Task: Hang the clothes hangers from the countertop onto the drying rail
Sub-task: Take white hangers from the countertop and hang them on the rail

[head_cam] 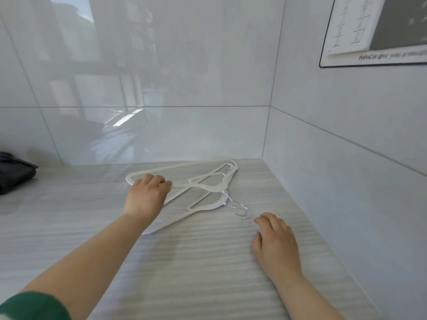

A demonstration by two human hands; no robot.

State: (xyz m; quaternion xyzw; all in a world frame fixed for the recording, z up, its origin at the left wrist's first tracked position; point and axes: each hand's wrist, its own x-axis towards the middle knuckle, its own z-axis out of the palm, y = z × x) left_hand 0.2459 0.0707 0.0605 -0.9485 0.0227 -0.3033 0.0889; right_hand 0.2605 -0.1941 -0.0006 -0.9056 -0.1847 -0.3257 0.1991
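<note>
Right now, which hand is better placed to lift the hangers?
Left. The left hand curls its fingers over a bar of the hangers; the right hand is open, holding nothing, just short of the wire hooks.

Left hand (147, 195) grips hangers (203, 186); right hand (275, 241) just beside.

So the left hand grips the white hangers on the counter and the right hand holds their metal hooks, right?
Not quite. The left hand grips the white hangers, but the right hand holds nothing: the head view shows it open on the counter, just short of the metal hooks.
</note>
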